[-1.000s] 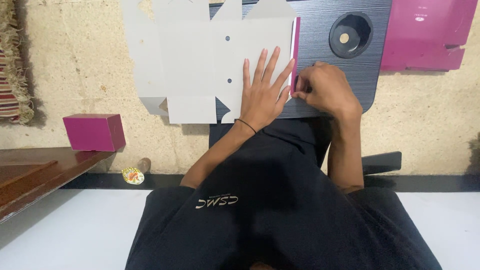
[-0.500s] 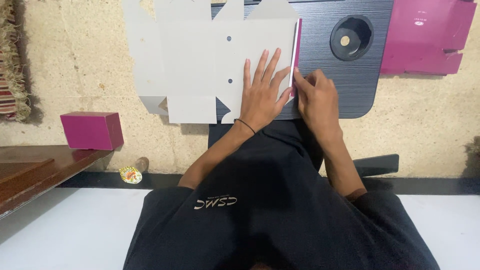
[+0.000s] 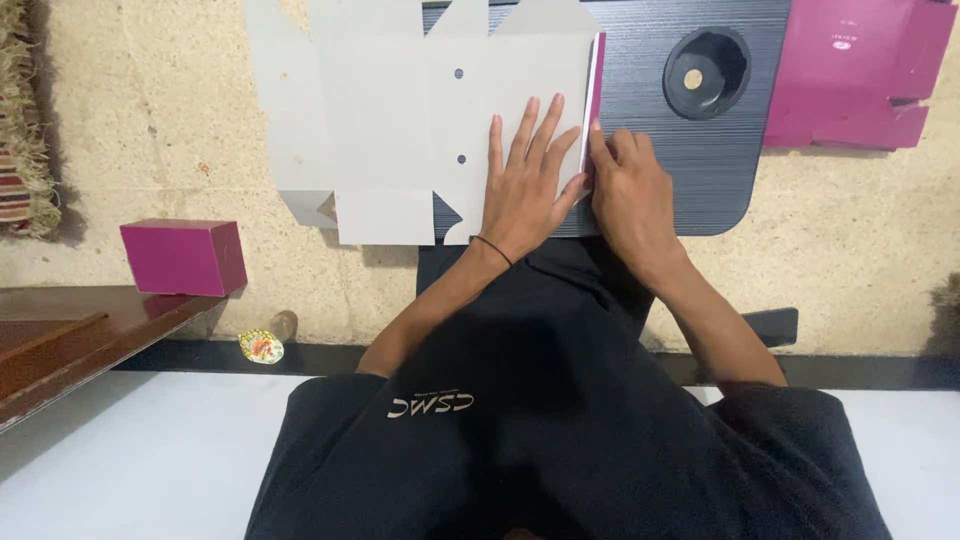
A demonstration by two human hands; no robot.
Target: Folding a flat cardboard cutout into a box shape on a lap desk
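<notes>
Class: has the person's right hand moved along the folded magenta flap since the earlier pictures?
Yes. The right hand has slid up the flap, away from the body, toward the tray's round recess.

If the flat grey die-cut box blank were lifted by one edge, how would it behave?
The box blank is a thin, wide sheet with many flaps, so it would probably sag and hinge at its creases. It likely weighs little. The left hand lies flat on it, suggesting it slides easily on the black lap desk.

Two flat cardboard blanks (image 3: 430, 120), one box (image 3: 183, 256)
</notes>
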